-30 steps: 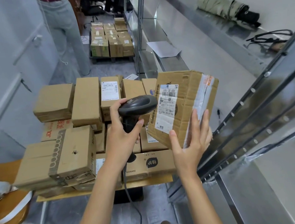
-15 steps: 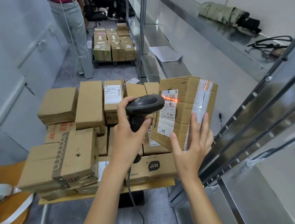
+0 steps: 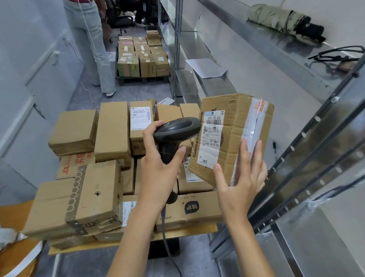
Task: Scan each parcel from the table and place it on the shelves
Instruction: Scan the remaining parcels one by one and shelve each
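On parcel [image 3: 233,132] label [image 3: 213,138]: "530- D5 A36"; scanner [image 3: 176,128] beside.

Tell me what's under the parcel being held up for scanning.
The right hand supports the held parcel from its lower corner. Beneath it lie more cardboard parcels stacked on the table. Their labels are mostly covered by the parcel, the scanner and the left hand.
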`<state>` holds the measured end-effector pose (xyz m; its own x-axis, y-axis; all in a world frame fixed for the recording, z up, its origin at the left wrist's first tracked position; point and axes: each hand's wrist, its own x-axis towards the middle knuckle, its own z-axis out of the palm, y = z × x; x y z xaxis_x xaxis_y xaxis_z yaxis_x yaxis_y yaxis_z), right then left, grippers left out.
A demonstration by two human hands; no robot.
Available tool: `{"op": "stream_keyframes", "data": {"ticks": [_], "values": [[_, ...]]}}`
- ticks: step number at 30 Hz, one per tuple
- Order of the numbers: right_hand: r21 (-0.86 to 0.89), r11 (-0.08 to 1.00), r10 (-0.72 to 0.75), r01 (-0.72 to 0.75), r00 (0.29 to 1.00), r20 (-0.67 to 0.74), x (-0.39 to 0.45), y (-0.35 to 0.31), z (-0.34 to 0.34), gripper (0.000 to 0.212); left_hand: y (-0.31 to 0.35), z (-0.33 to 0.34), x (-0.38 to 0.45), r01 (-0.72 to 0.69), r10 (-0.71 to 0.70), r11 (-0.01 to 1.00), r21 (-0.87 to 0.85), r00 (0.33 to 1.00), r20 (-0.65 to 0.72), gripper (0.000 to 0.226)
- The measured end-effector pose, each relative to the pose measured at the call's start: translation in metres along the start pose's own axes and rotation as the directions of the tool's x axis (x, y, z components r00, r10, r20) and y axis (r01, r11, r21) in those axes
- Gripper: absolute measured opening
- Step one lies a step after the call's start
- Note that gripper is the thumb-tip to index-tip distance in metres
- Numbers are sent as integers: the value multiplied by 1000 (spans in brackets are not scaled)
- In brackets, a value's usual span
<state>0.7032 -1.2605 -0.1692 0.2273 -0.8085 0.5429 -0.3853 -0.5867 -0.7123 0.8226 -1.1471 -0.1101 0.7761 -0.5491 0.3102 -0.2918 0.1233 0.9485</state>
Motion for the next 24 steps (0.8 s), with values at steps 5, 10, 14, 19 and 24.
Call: {"op": "stream_keyframes", "data": {"ticks": [5,10,14,19,24], "values": [[24,1000,13,-13,1000,8,1,3,-4,77,-5,6,3,5,-5,1000,-5,1000,-28,64],[60,997,45,-47,998,32,7,12,-14,78,-12,17,3,36,-38,999,-26,996,-80,68],[62,995,71,-76,995,74,14,22,-22,78,-19,28,1,64,-66,998,-24,991,-114,67],[102,982,140,-156,979,146,20,26,-23,77,-17,36,-9,109,-109,994,-8,980,-164,66],[133,965,193,-227,955,226,10,32,-20,78,-22,36,-22,195,-189,981,13,962,-197,69]]}}
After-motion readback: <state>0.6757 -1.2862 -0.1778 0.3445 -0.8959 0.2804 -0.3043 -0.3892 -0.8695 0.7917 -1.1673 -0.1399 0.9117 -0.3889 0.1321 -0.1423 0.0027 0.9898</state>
